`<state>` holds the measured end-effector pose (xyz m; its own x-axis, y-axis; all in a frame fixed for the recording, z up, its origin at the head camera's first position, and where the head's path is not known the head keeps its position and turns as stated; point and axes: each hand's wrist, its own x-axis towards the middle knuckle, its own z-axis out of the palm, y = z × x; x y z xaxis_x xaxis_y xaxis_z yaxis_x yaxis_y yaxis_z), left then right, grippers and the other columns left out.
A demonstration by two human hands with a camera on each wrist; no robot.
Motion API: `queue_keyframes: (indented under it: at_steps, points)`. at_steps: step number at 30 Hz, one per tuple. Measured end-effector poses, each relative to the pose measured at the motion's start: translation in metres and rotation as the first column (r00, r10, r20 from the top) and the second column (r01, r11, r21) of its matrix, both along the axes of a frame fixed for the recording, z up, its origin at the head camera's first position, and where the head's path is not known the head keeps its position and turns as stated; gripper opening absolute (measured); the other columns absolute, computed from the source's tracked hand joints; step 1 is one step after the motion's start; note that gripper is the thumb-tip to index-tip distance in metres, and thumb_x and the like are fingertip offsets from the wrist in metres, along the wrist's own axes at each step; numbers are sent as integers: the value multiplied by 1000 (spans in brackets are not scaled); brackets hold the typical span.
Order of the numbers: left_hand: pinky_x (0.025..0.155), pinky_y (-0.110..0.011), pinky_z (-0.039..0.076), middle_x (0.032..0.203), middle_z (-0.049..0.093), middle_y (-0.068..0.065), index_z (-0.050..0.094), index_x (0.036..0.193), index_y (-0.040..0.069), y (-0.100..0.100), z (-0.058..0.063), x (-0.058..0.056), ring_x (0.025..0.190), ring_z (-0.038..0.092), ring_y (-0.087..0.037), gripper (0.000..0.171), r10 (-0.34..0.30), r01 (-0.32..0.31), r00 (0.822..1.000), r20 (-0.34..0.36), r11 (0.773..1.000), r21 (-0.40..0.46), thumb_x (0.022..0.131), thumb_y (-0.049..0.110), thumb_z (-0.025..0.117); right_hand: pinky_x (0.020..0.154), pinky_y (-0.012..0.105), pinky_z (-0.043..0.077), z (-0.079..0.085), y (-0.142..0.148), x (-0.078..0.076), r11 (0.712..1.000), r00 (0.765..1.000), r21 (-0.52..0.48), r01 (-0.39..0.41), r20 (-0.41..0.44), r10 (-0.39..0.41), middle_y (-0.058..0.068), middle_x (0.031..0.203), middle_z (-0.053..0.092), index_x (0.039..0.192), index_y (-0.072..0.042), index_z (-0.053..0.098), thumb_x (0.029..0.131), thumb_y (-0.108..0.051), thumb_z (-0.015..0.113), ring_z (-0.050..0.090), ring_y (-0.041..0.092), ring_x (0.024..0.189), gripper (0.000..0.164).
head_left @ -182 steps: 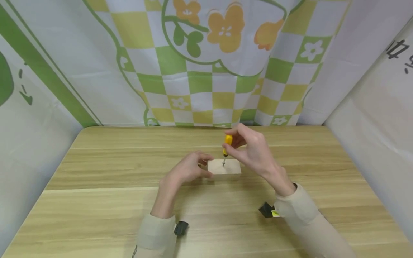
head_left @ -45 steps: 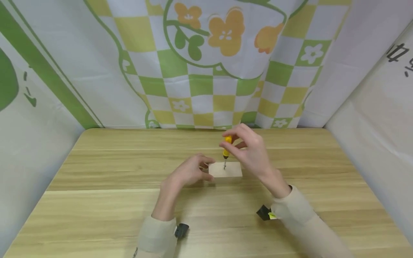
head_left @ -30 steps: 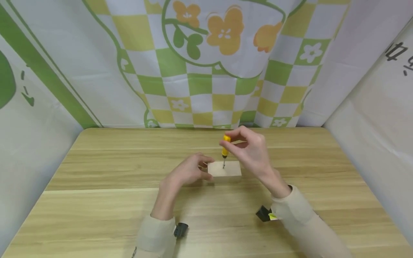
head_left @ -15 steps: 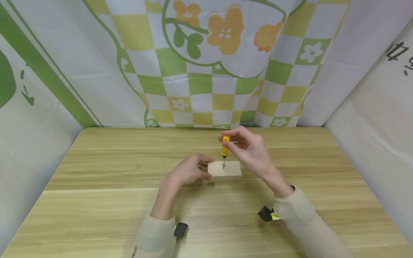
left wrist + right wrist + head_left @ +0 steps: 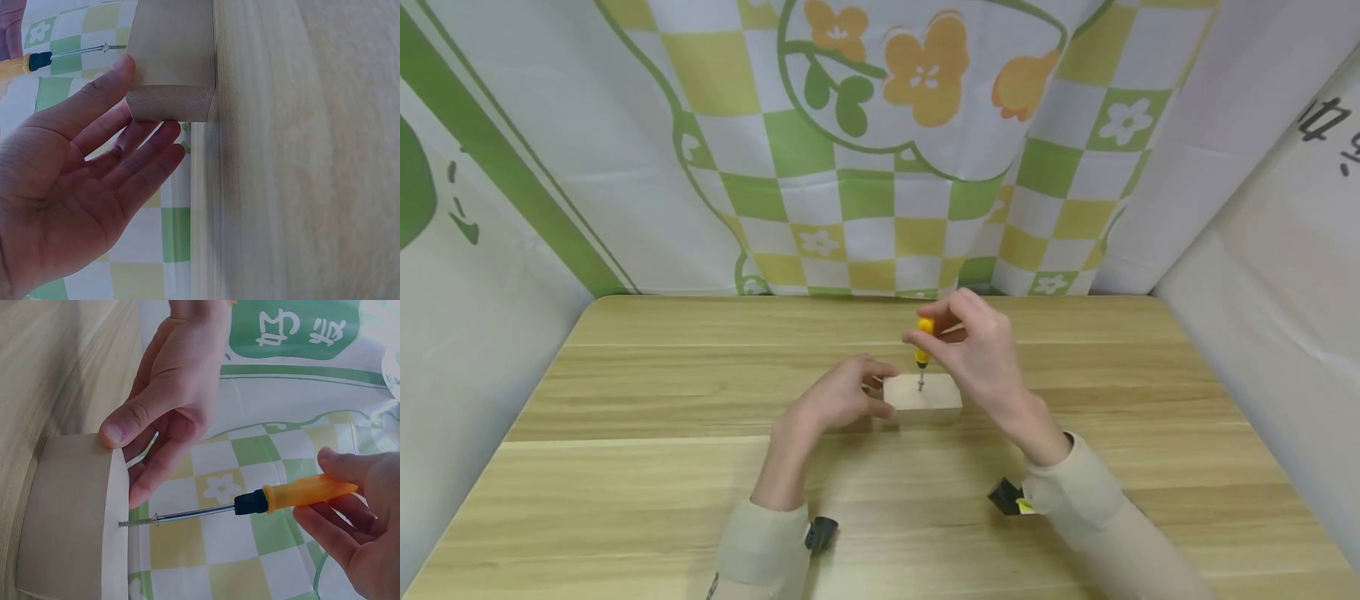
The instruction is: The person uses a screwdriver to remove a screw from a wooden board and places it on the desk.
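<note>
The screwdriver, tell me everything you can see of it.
The screwdriver has a yellow-orange handle that looks plastic, a black collar and a thin, shiny shaft that looks metal. It stands roughly upright, handle up, over the pale block. The right hand pinches its handle; its lower end meets the head of a screw at the block's top. The tip's shape is hidden.

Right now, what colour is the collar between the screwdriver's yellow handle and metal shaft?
Collar is black, clearest in the right wrist view.
</note>
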<state>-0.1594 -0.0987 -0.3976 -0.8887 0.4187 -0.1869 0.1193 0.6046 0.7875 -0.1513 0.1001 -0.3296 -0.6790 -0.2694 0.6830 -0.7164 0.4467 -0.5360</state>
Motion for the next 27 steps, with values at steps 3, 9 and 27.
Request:
queue_keyframes:
  at_steps: [3,9,27]
  points:
    - [100,-40,52,129,61,-6,62,134,8,0,1,0,116,63,-25,58,-2,2,1000,-3,1000,7,80,15,82,66,17,59,0,1,0,999,1000,-27,-26,9,26,11,89,67,93,1,69,74,-4,85,70,19,75,26]
    - [101,-40,52,130,61,-6,62,134,9,0,1,0,117,63,-24,59,3,-3,1000,6,1000,4,80,15,83,66,19,59,-2,5,-1,993,995,-92,-70,71,77,12,91,71,94,2,69,77,0,82,73,21,76,22]
    - [102,-40,51,131,63,-3,64,133,12,1,-1,-2,117,63,-23,57,29,-30,999,21,999,15,79,16,83,87,26,59,-1,3,0,973,935,-78,-218,270,231,14,116,72,115,1,58,93,2,65,72,24,105,23]
